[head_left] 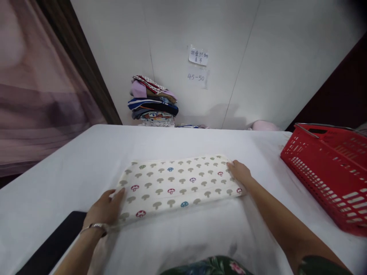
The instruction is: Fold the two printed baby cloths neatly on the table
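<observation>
A cream cloth (177,183) printed with mushrooms in grey-beige, red, purple and blue lies spread as a long rectangle over the white table (183,143). It appears to be folded, though the number of layers is not visible. My left hand (106,206), with a bracelet at the wrist, grips the cloth's left end between thumb and fingers. At the opposite end, my right hand (240,173) pinches the right edge, its fingers partly hidden.
A red plastic basket (323,172) with a metal handle stands on the right. Near my left forearm lies a flat black object (57,244). Several folded fabrics (155,99) are piled beyond the far edge. Paper notes (198,56) hang on the wall; a curtain (37,88) hangs at left.
</observation>
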A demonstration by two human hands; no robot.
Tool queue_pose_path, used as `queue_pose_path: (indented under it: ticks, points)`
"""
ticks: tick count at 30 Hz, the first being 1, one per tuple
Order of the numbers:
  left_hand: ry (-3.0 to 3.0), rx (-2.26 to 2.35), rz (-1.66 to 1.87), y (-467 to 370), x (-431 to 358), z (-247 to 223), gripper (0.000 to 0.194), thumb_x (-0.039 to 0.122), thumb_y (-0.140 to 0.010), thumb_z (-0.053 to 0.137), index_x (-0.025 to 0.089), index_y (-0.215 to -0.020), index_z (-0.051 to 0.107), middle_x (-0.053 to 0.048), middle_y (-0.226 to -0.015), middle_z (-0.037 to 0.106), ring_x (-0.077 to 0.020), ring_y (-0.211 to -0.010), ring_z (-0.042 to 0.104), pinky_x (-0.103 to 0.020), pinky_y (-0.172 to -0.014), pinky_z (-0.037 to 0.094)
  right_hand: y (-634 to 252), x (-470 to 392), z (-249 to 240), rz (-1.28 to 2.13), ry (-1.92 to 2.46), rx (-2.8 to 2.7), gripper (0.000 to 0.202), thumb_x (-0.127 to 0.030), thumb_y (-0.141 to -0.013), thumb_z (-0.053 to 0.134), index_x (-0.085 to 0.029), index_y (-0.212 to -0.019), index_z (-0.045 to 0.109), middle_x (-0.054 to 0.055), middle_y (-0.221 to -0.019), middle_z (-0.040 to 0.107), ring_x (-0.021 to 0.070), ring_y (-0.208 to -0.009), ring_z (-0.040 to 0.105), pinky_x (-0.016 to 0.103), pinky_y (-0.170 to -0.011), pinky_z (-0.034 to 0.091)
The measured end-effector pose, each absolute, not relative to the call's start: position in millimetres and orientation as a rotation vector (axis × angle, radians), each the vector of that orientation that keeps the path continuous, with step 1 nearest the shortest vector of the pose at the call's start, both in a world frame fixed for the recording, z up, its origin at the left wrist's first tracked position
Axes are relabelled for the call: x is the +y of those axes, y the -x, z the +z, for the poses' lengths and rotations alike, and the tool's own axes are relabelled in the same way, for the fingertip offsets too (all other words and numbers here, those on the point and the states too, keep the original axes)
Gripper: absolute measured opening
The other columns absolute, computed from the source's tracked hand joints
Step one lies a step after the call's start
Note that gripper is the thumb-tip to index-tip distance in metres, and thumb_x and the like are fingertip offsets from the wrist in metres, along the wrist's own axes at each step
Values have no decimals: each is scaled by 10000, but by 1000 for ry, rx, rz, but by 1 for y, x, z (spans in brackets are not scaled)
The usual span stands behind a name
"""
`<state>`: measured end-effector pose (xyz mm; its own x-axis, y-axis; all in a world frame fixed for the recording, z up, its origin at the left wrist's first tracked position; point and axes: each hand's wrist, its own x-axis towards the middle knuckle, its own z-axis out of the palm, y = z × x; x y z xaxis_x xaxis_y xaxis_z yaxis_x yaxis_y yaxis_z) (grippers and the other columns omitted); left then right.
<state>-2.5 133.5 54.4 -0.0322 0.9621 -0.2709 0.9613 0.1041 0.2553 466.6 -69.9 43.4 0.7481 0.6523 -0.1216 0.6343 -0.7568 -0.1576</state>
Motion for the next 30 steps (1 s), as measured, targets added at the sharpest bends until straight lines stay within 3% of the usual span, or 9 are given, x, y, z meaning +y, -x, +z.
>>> queue_pose_path:
  ticks: [4, 9, 15, 19, 24, 30]
  points:
    - [-1953, 1901, 91, -12, 145, 68, 670, 622, -795, 294, 142, -1226, 477, -146, -1107, 630, -310, -1056, 564, -417, -901, 417, -469, -49, 48, 216, 2796, -1128, 492, -503, -891, 254, -138, -1005, 564, 146, -1066, 611, 232, -983, 565, 299, -764, 404]
    - [-1892, 1856, 204, -36, 163, 71, 558, 518, -831, 342, 123, -1176, 533, -160, -1211, 570, -272, -1120, 526, -345, -917, 397, -475, -23, 43, 245, 2784, -1110, 552, -548, -864, 243, -135, -958, 597, 165, -987, 635, 276, -938, 589, 356, -753, 429]
    - [-1829, 1974, 351, -41, 180, 53, 459, 483, -830, 376, 180, -1114, 571, -121, -1121, 628, -241, -1045, 573, -311, -831, 431, -485, -13, 32, 264, 2817, -1121, 657, -600, -839, 145, -131, -1000, 576, 209, -969, 630, 357, -914, 591, 421, -719, 438]
    - [-1833, 2006, 401, -39, 175, 43, 379, 428, -846, 359, 207, -1054, 586, -121, -1073, 644, -248, -1005, 588, -328, -788, 438, -490, -13, 29, 329, 2832, -1099, 620, -607, -823, 142, -184, -962, 574, 220, -1005, 614, 359, -935, 584, 420, -722, 424]
    - [-1828, 1988, 374, -40, 177, 44, 397, 457, -835, 370, 201, -1044, 588, -129, -1066, 643, -265, -985, 592, -348, -775, 441, -498, -9, 27, 385, 2792, -1081, 471, -584, -801, 242, -259, -843, 580, 197, -968, 625, 321, -895, 599, 404, -691, 406]
    - [-1826, 1952, 370, -52, 189, 54, 540, 572, -822, 341, 167, -1097, 568, -149, -1108, 625, -266, -1014, 579, -347, -800, 430, -495, -9, 25, 346, 2754, -1104, 511, -632, -786, 224, -267, -900, 563, 176, -1020, 624, 345, -933, 585, 424, -739, 411]
